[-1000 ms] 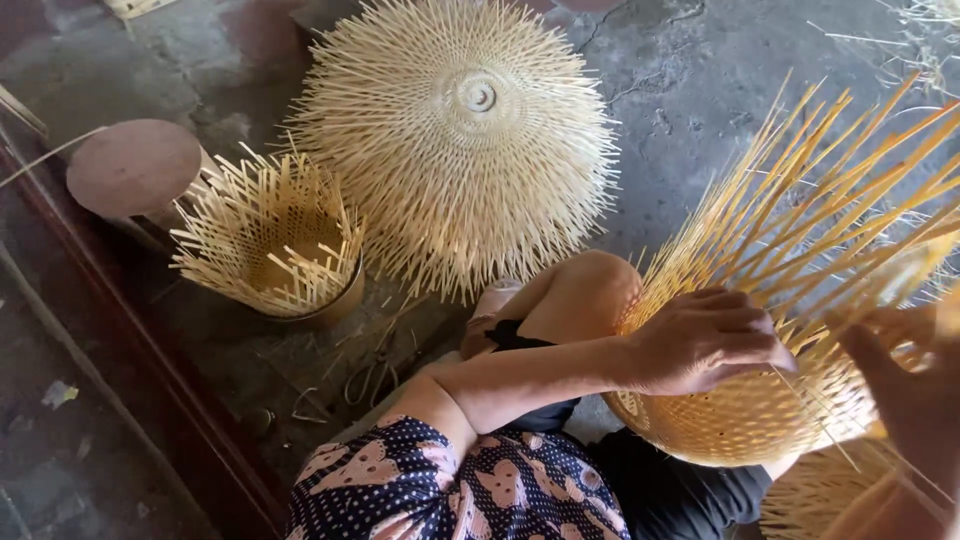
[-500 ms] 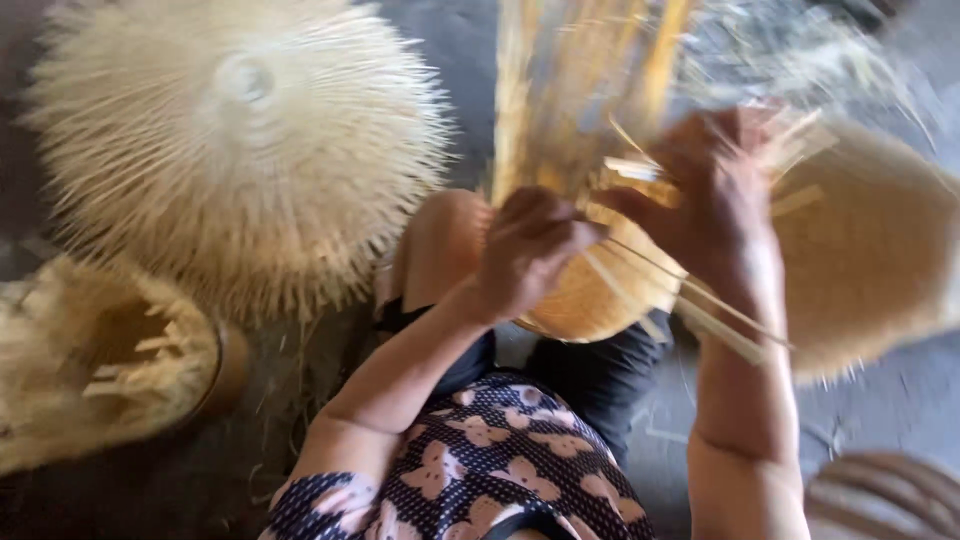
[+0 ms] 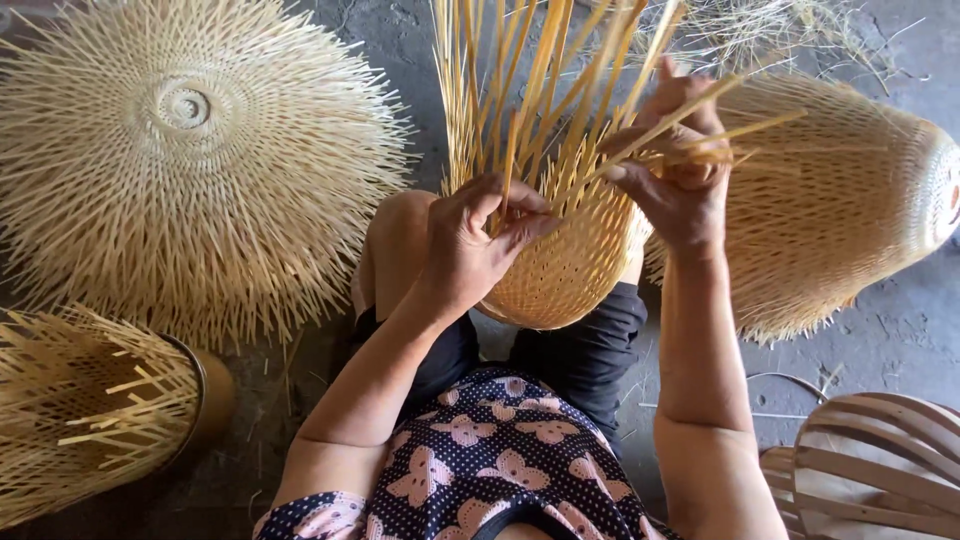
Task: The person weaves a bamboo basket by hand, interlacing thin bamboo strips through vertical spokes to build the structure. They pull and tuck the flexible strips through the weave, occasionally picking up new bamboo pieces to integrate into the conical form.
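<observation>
At the far left a splayed bamboo weave (image 3: 85, 420) sat on a round mould, and above it a large domed woven shade (image 3: 190, 150) lay on the concrete floor (image 3: 880, 330). The left hand (image 3: 470, 245) had its fingers closed on upright bamboo strips at the rim of the half-woven basket (image 3: 565, 265), which rested on the person's lap between both hands. The right hand (image 3: 680, 170) pinched several loose strips (image 3: 540, 70), fingers closed around them. Just right lay another woven basket (image 3: 840, 210); a slatted frame (image 3: 880, 460) stood at bottom right.
</observation>
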